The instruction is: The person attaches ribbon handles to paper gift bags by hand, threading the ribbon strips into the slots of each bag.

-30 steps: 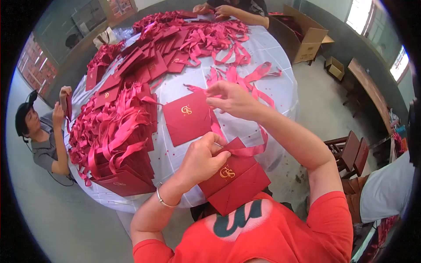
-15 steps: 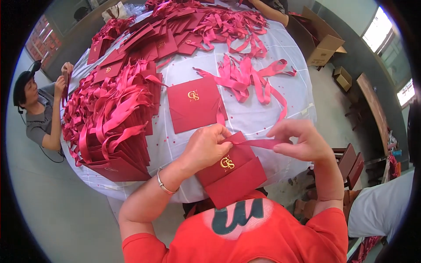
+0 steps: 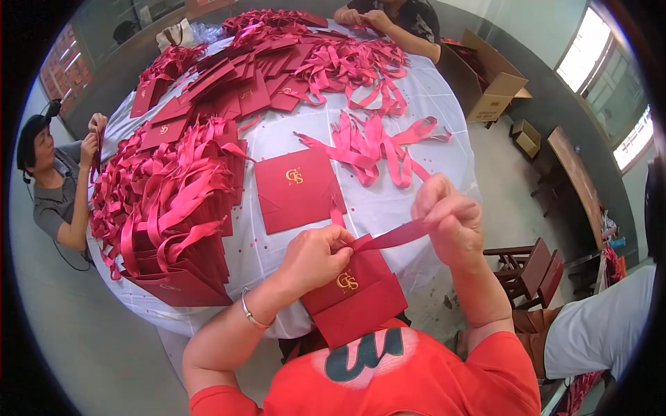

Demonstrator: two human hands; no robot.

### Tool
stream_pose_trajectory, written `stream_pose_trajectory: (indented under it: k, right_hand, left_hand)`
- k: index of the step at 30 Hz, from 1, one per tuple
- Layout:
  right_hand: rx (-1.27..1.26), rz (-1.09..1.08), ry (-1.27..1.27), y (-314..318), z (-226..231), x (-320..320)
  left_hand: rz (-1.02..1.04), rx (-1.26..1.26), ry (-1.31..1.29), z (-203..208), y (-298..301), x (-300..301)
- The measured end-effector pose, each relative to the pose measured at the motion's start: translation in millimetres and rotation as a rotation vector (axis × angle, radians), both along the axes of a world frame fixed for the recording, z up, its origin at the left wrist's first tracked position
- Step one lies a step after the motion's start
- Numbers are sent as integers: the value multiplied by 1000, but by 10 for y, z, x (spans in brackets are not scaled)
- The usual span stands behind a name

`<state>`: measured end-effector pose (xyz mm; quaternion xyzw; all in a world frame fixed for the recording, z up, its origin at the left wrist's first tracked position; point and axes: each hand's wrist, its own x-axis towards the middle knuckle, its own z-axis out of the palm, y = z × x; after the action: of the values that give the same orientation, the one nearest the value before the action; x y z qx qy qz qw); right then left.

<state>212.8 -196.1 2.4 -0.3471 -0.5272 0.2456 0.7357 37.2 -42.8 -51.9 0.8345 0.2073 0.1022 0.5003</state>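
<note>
A flat dark-red paper bag (image 3: pixel 364 301) with a gold emblem lies at the table's near edge, close against my body. At its top edge the fingers of my left hand (image 3: pixel 312 260) pinch the bag and ribbon together; the exact grip is partly hidden. A pink-red ribbon (image 3: pixel 395 236) stretches from there up to my right hand (image 3: pixel 449 218), closed on it above the table. Just beyond, a second red bag (image 3: pixel 297 191) lies flat, a piece of ribbon by its lower right corner. Loose ribbons (image 3: pixel 378 149) lie to the right of that bag.
Upright red bags with ribbon handles (image 3: pixel 177 243) crowd the left of the white-covered table (image 3: pixel 270 277). A heap of flat bags (image 3: pixel 250 90) and more ribbons (image 3: pixel 354 66) fill the far side. One person (image 3: pixel 59 173) works at left, another (image 3: pixel 399 28) at the far end.
My right hand has risen and turned, drawing the ribbon upward from the bag's top edge. The left hand keeps its pinch there. The whole view has shifted slightly.
</note>
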Motion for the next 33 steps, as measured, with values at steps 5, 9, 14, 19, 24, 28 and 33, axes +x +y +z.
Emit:
stream_pose_trajectory:
  k: [5, 9, 14, 19, 24, 28, 33]
  right_hand:
    - [-220, 276, 102, 101, 121, -56]
    - [-383, 44, 48, 197, 155, -55]
    - [-546, -129, -671, 359, 139, -66]
    - [-663, -95, -579, 409, -36, -101]
    - [-709, -62, -536, 430, -159, -47]
    - [-589, -64, -537, 460, -153, -29]
    - [-551, -32, -677, 495, -221, 66]
  left_hand:
    - [-13, 36, -37, -22, 2, -27]
    - [-56, -31, -93, 29, 56, -62]
    - [-79, -214, -1, 153, 177, -89]
    - [-108, -259, -91, 81, 206, -94]
    - [-71, -404, -65, 130, 207, -95]
    - [-82, -356, -39, 249, 234, -92]
    - [-124, 78, -118, 338, 266, -134]
